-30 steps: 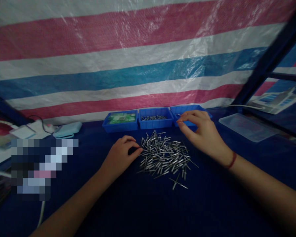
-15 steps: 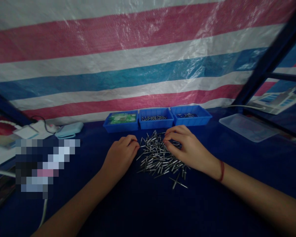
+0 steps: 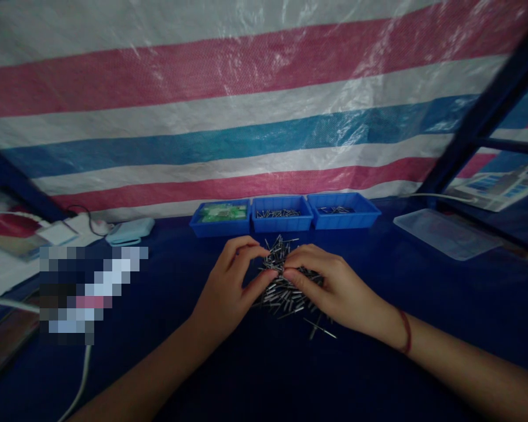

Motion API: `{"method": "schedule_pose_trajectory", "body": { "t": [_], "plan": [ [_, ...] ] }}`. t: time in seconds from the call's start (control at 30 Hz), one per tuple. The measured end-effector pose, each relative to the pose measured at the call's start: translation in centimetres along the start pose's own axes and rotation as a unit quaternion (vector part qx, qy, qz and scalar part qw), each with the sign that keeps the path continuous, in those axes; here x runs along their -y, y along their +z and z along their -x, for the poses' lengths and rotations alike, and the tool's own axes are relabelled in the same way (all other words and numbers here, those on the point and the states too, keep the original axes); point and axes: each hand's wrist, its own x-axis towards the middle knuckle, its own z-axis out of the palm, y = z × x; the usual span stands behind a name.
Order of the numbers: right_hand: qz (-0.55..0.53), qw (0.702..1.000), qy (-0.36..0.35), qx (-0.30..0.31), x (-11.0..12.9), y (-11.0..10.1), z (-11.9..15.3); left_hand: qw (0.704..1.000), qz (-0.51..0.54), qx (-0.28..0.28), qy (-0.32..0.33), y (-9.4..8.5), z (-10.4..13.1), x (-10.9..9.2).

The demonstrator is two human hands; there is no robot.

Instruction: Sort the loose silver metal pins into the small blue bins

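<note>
A pile of thin metal rivets (image 3: 286, 296) lies on the dark blue table in front of three blue bins. Over the pile's left side is my left hand (image 3: 233, 281), its thumb and forefinger apart. My right hand (image 3: 330, 281) is at the pile's right side, with thumb and fingertips pinched together close to the left thumb; what they hold, if anything, is too small to name. Two crossed rivets (image 3: 321, 329) lie at the near edge of the pile.
Behind the pile stand a left bin (image 3: 220, 228) with green packets, a middle bin (image 3: 282, 223) and a right bin (image 3: 345, 220) with metal pieces. A clear plastic lid (image 3: 449, 234) lies right. A light blue case (image 3: 129, 231) and white cables are left.
My left hand has moved right over the pile, and its thumb and forefinger have spread. My right hand has shifted slightly down and left. The two hands are now close together.
</note>
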Motion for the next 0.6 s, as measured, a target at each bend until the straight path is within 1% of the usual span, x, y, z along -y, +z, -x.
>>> {"method": "schedule_pose_trajectory", "body": {
  "t": [0.07, 0.1, 0.2, 0.47, 0.6],
  "plan": [
    [-0.038, 0.999, 0.009, -0.004, 0.15, 0.19, -0.03, 0.994, 0.088, 0.002, -0.063, 0.17, -0.01, 0.28],
    [-0.05, 0.999, 0.011, -0.002, 0.21, 0.26, -0.04, 0.989, 0.123, 0.003, -0.079, 0.25, -0.01, 0.38],
    [-0.071, 0.997, 0.014, 0.002, 0.34, 0.4, -0.05, 0.978, 0.186, 0.004, -0.09, 0.4, -0.01, 0.47],
    [-0.08, 0.996, 0.036, 0.008, 0.14, 0.73, 0.1, 0.974, 0.207, 0.005, -0.093, 0.27, 0.11, 0.03],
    [-0.082, 0.996, 0.033, 0.004, 0.07, 0.91, 0.05, 0.975, 0.203, 0.006, -0.086, 0.26, 0.08, 0.0]
  ]
}}
